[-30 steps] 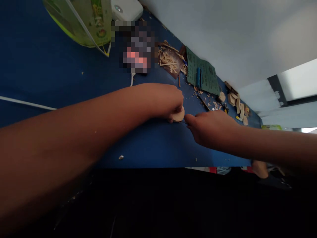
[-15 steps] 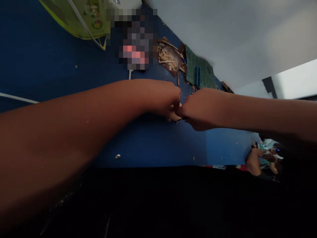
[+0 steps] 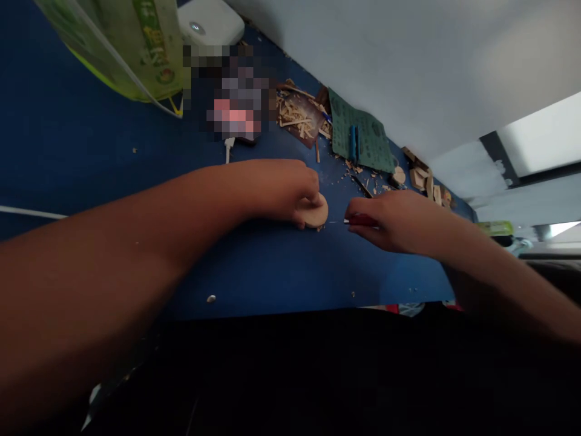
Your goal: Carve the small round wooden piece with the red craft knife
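Two bare hands in head view, both over a dark blue tabletop. L hand clamped on a round pale wooden disc, thumb + fingers pinching its L side; disc sits low at tabletop, approx. ctr of view, crumbs by its near edge. R hand curled tight round a red-handled tool, thin metal blade aimed at disc, tip just beside it w/ a small gap.

Toward wall: green printed sheet w/ rows of dark writing, too small to read; blue bar-shaped item lies on it. L of that, pale wood shavings heaped on a brown sheet. R of it, pale wood blocks. Thin dark stick-like item b/w green sheet & R hand.

Top L: translucent yellow-green plastic bag w/ yellowish lettering + small round logo, brand illegible. Next to it, white rounded box w/ small oval badge, text n/legible. Pixelated patch hides whatever's below box; white plug pokes out.
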`<action>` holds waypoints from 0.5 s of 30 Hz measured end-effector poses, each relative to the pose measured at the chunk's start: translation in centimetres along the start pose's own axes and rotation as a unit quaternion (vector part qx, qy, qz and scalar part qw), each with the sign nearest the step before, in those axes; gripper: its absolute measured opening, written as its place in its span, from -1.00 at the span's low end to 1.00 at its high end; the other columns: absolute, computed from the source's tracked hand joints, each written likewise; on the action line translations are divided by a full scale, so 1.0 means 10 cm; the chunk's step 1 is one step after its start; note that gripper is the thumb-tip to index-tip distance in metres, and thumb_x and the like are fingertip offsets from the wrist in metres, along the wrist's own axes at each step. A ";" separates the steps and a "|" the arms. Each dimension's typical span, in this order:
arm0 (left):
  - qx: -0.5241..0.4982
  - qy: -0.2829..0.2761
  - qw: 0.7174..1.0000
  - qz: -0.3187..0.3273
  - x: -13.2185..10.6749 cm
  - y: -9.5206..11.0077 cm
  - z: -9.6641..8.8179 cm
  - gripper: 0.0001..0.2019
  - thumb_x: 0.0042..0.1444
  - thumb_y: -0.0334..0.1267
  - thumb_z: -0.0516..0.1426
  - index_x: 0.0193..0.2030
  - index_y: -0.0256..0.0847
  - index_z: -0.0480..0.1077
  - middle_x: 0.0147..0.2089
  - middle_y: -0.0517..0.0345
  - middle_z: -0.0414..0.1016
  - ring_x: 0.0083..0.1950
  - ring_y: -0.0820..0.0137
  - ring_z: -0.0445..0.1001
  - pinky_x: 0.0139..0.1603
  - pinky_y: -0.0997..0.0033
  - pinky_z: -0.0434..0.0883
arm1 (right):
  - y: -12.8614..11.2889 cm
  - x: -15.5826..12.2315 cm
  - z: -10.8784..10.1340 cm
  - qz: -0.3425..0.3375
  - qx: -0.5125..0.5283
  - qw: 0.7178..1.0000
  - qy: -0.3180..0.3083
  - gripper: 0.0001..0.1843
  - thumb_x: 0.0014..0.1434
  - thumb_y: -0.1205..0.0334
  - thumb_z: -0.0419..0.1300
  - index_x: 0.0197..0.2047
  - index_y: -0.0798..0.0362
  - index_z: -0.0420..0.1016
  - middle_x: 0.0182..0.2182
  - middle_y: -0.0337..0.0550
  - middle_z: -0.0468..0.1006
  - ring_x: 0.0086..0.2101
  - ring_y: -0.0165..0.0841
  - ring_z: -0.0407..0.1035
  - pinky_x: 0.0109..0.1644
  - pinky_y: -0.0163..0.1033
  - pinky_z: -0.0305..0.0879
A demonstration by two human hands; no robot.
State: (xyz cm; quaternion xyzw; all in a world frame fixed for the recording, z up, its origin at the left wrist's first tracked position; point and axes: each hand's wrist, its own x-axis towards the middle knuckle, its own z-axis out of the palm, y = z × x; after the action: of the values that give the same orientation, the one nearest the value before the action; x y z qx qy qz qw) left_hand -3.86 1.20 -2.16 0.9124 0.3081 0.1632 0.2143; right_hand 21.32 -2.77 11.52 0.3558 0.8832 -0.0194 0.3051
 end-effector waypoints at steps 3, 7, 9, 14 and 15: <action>0.019 -0.063 0.998 0.024 0.01 -0.01 -0.05 -0.48 0.18 -0.08 0.41 0.29 0.02 0.65 0.35 0.00 0.59 0.25 0.06 0.53 0.26 0.14 0.39 | -0.02 -0.20 0.37 0.083 0.159 0.978 0.108 -0.67 0.50 -0.06 0.19 0.14 -0.05 0.55 -0.27 -0.15 0.69 -0.31 -0.24 0.53 -0.23 -0.22 0.22; 0.008 -0.064 0.998 0.015 -0.01 -0.02 -0.06 -0.44 0.18 -0.08 0.41 0.33 -0.01 0.61 0.36 0.01 0.58 0.27 0.07 0.54 0.33 0.14 0.38 | -0.14 -0.15 0.99 0.115 0.333 0.900 0.259 -0.66 0.47 -0.03 0.24 0.19 -0.06 0.50 -0.05 -0.06 0.74 -0.13 -0.18 0.62 -0.04 -0.14 0.44; 0.001 -0.063 0.998 0.012 -0.04 0.00 -0.07 -0.44 0.20 -0.07 0.40 0.35 -0.03 0.59 0.37 0.02 0.57 0.31 0.08 0.52 0.37 0.16 0.37 | -0.17 -0.03 1.22 0.112 0.370 0.869 0.309 -0.64 0.44 0.01 0.27 0.21 -0.07 0.48 0.03 -0.03 0.74 -0.05 -0.13 0.64 0.05 -0.07 0.47; -0.008 -0.058 0.998 -0.012 -0.07 0.06 -0.11 -0.29 0.23 -0.04 0.42 0.49 -0.06 0.45 0.43 -0.07 0.51 0.40 0.07 0.48 0.45 0.13 0.38 | -0.08 0.07 1.40 0.044 0.419 0.853 0.307 -0.64 0.41 0.17 0.26 0.25 -0.09 0.46 0.07 -0.03 0.69 0.00 -0.14 0.60 0.12 -0.03 0.48; -0.004 -0.061 0.998 -0.019 -0.07 0.07 -0.11 -0.27 0.22 -0.03 0.42 0.51 -0.08 0.44 0.43 -0.10 0.50 0.40 0.06 0.47 0.45 0.11 0.39 | -0.06 0.06 1.40 0.027 0.425 0.852 0.306 -0.62 0.41 0.19 0.26 0.27 -0.10 0.47 0.10 -0.02 0.67 0.02 -0.14 0.59 0.15 -0.02 0.48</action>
State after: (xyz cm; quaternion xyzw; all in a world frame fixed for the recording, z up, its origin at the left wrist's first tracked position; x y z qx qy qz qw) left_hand -4.53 0.58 -0.98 0.9137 0.3112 0.1039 0.2397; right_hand 27.98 -6.38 -0.31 0.4621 0.8276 -0.2749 -0.1611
